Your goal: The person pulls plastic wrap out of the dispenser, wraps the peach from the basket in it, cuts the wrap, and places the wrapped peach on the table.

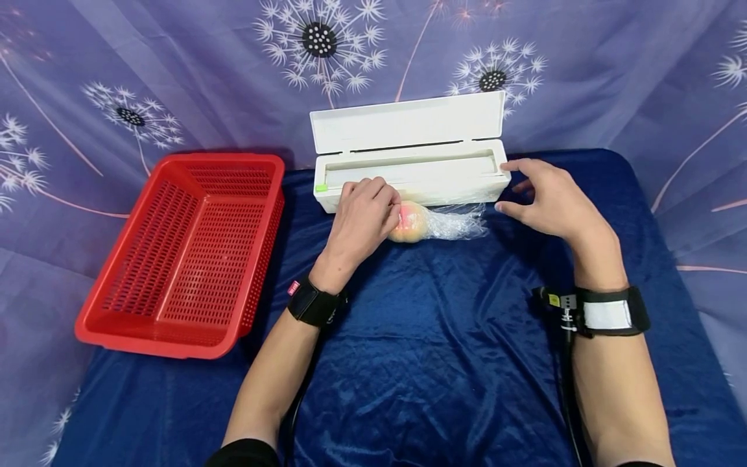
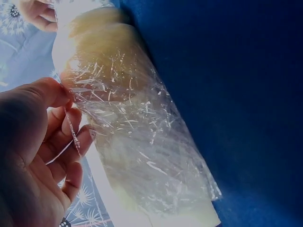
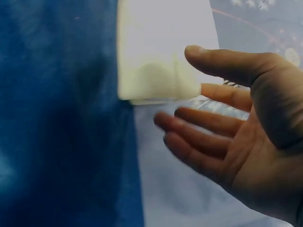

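Note:
My left hand [image 1: 364, 217] pinches an edge of clear cling film [image 2: 137, 113] between thumb and forefinger, in front of a white cling film dispenser box [image 1: 478, 191]. The film stretches over the box's front in the left wrist view. A round pink-and-yellow fruit [image 1: 411, 224] lies in front of the box beside that hand, with crumpled film gathered at its right side. At the box's right end, my right hand [image 1: 554, 198] has its fingers extended, the forefinger at the top corner. In the right wrist view the right hand [image 3: 232, 127] holds nothing.
The dispenser's lid [image 1: 408, 126] stands raised at the back. A red perforated plastic basket [image 1: 265, 259] sits to the left on the dark blue cloth [image 1: 420, 337]. Behind rises a purple curtain [image 1: 210, 58] with dandelion prints.

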### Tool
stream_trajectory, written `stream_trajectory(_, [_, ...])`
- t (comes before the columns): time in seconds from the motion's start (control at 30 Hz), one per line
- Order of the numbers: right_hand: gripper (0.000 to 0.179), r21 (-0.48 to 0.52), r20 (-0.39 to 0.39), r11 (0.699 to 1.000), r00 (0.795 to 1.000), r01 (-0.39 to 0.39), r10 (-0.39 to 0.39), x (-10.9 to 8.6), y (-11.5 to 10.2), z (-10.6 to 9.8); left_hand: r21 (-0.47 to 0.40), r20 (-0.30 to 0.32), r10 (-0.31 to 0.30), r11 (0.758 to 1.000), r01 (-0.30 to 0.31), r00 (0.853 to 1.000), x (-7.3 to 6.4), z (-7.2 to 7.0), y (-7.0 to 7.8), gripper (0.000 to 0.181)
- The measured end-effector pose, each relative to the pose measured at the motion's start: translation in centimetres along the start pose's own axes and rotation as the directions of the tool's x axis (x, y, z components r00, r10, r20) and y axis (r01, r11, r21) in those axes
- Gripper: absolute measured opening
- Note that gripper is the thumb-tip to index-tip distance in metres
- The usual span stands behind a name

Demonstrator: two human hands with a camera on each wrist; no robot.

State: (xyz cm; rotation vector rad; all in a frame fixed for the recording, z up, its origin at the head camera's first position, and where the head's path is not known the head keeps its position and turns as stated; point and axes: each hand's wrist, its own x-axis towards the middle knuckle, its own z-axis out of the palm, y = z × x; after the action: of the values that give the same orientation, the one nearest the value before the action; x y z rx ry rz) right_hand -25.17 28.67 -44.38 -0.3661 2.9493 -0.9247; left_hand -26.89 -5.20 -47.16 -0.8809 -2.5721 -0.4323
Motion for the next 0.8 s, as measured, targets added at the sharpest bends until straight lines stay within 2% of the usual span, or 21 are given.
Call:
stream_trajectory(0.1, [0.068, -0.044, -0.106, 0.996, 0.991, 0.075, -0.079, 0.0, -1.2, -0.1, -0.002, -0.005, 0.008, 1.000, -0.008, 1.000, -0.2, 0.0, -0.1, 0.015])
stream_trajectory(0.2, [0.059, -0.061, -0.250, 0.981, 0.949, 0.183, -0.193, 0.0, -3.0, 0.2, 0.000, -0.012, 0.026, 1.000, -0.026, 1.000, -0.4, 0.1, -0.1, 0.015])
stream_trajectory(0.27, [0.054, -0.068, -0.300, 0.965, 0.917, 0.253, -0.261, 0.1, -4.3, 0.7, -0.003, -0.020, 0.039, 0.999, -0.039, 0.999, -0.5, 0.1, 0.0, 0.014])
stream_trajectory(0.37, [0.054, -0.087, -0.269, 0.944, 0.905, 0.318, -0.329, 0.3, -6.2, 2.1, -0.022, -0.029, 0.053, 0.998, -0.054, 0.998, -0.7, 0.0, 0.0, 0.012])
stream_trajectory(0.47, [0.059, -0.105, -0.175, 0.931, 0.915, 0.350, -0.364, 0.4, -7.6, 3.9, -0.042, -0.031, 0.066, 0.997, -0.067, 0.997, -1.1, -0.1, 0.1, 0.010])
stream_trajectory(0.6, [0.062, -0.112, -0.085, 0.917, 0.916, 0.382, -0.392, 0.4, -8.6, 5.8, -0.056, -0.027, 0.098, 0.994, -0.099, 0.995, -1.4, -0.2, 0.1, 0.009])
stream_trajectory(0.8, [0.053, -0.113, -0.050, 0.886, 0.888, 0.450, -0.458, 0.5, -8.9, 7.4, -0.071, -0.030, 0.129, 0.989, -0.131, 0.991, -1.8, -0.4, 0.0, 0.008])
